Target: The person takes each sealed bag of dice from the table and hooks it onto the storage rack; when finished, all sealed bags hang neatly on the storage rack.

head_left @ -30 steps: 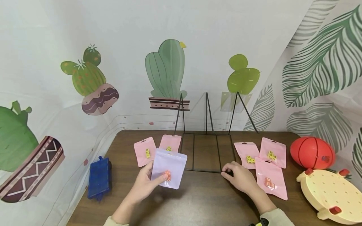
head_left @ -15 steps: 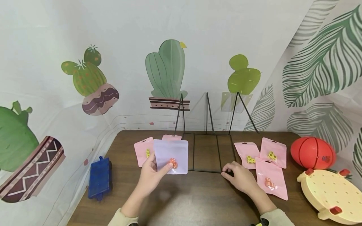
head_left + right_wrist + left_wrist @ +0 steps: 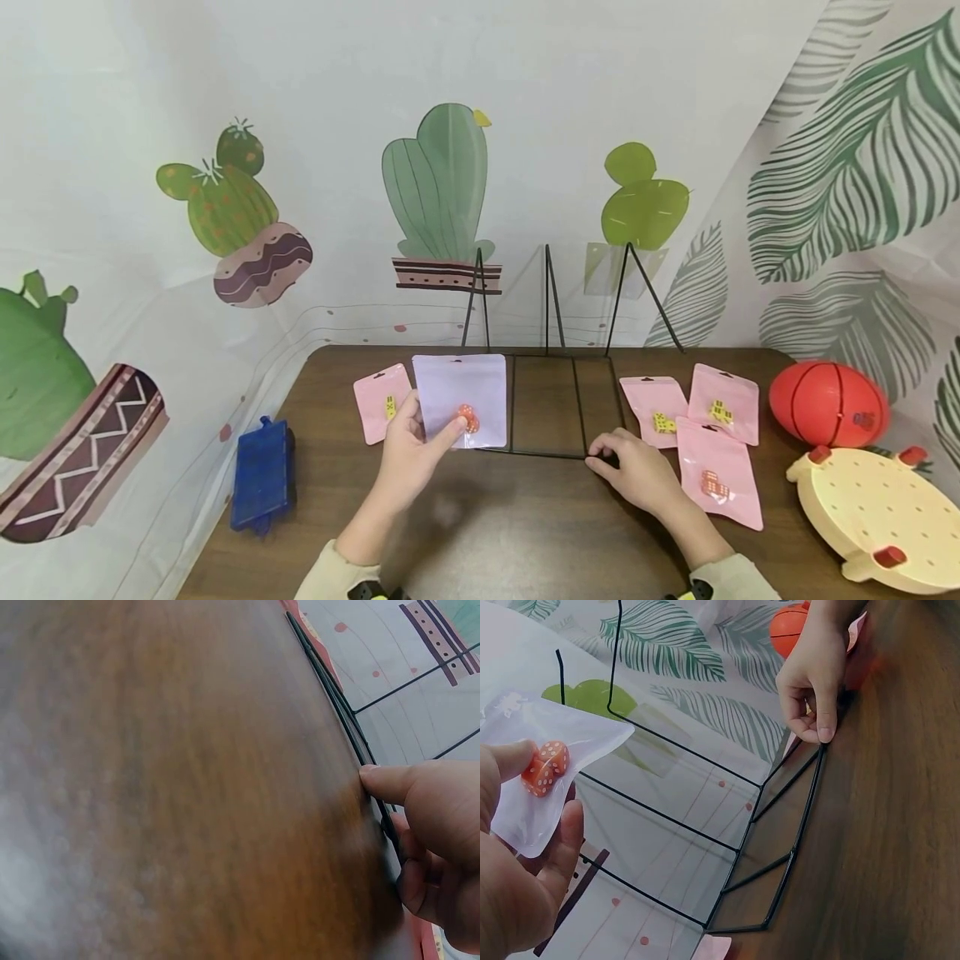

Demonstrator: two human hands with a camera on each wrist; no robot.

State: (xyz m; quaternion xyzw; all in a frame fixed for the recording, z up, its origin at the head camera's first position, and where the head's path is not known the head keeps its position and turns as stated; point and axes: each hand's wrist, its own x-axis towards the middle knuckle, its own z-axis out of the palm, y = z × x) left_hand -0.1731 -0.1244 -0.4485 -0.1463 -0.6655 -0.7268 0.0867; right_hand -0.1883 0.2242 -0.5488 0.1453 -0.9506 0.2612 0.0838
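Behind the rack (image 3: 792, 853) you have a cloth backdrop (image 3: 315, 100) printed with cacti and leaves, and under the rack the brown wooden tabletop (image 3: 525, 533). The rack itself is black wire, with upright prongs along its back. Far to the right of the rack you can see a round cream board (image 3: 885, 521) with red knobs, and behind that board a red ball (image 3: 828, 406) with black lines. Well left of the rack lies a blue plastic thing (image 3: 262, 475).

Your right hand (image 3: 637, 467) grips the front right corner of the rack, fingers curled. Your left hand (image 3: 408, 454) pinches a lilac bag (image 3: 442, 396), thumb across its front, held up at the rack's left end; you cannot tell whether it touches the wire. A pink bag (image 3: 371, 396) lies left of the rack, and three pink bags (image 3: 738, 450) lie grouped to its right.

Smallest are the dice: orange dice (image 3: 468, 417) in your lilac bag, yellow dice (image 3: 390, 407) in the pink bag at left.
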